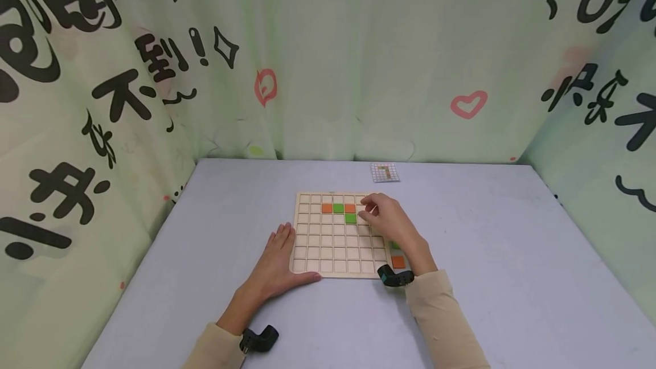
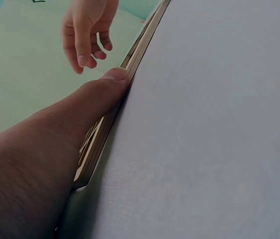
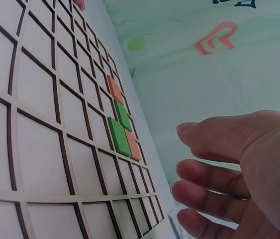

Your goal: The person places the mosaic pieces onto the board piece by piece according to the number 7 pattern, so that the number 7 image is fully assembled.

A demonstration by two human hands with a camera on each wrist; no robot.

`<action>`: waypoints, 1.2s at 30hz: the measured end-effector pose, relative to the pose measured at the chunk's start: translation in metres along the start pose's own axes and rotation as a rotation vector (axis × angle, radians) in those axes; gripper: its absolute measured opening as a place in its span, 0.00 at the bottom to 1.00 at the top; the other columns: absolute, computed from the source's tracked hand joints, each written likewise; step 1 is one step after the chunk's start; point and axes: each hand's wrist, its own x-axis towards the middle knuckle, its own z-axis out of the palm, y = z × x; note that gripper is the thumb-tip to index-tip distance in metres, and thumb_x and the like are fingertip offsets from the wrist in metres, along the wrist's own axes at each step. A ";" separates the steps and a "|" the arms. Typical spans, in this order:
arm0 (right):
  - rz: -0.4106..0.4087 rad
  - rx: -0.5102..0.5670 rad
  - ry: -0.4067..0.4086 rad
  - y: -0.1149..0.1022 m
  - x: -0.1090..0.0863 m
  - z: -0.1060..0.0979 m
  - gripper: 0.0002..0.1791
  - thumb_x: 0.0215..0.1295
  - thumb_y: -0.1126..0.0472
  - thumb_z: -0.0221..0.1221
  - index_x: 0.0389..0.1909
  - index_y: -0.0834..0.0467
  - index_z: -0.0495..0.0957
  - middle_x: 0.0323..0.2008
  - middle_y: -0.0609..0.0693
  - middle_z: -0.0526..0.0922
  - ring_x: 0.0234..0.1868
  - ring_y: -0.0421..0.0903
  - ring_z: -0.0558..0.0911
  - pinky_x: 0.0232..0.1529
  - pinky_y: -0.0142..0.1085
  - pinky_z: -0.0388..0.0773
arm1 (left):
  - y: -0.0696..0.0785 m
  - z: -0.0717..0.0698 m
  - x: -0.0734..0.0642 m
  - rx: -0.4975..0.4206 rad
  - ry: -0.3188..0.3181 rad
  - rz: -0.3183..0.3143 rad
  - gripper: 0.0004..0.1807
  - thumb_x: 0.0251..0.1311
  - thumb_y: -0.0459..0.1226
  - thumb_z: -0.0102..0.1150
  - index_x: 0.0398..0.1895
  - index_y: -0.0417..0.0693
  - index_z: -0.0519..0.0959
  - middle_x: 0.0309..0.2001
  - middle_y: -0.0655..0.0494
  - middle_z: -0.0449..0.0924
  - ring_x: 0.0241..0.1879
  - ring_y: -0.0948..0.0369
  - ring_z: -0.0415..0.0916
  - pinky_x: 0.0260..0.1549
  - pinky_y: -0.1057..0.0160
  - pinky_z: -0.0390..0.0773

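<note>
A wooden grid board (image 1: 333, 252) lies on the table, with an orange tile (image 1: 327, 208), a green tile (image 1: 338, 208) and another orange tile (image 1: 350, 208) side by side in one row. Just below the right-hand orange tile sits a second green tile (image 1: 351, 218). My left hand (image 1: 277, 263) rests at the board's left front corner, fingers along the side and thumb (image 2: 115, 74) against the front edge. Over the far right part of the board hovers my right hand (image 1: 386, 218), fingers loosely bent. The right wrist view shows nothing between its thumb (image 3: 214, 134) and fingers.
Beside the board's right edge lie a loose orange tile (image 1: 398, 262) and a green tile (image 1: 395, 245), the latter partly hidden by my right wrist. A small card with a printed grid pattern (image 1: 385, 172) lies near the table's far edge. Printed curtains (image 1: 328, 73) surround the table.
</note>
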 end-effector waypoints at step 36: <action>0.074 -0.030 0.010 0.008 -0.022 -0.014 0.21 0.69 0.54 0.62 0.57 0.62 0.78 0.46 0.56 0.82 0.43 0.49 0.77 0.40 0.37 0.75 | 0.000 0.000 0.000 0.011 0.001 0.004 0.68 0.45 0.71 0.66 0.77 0.33 0.52 0.80 0.38 0.48 0.81 0.46 0.42 0.80 0.46 0.47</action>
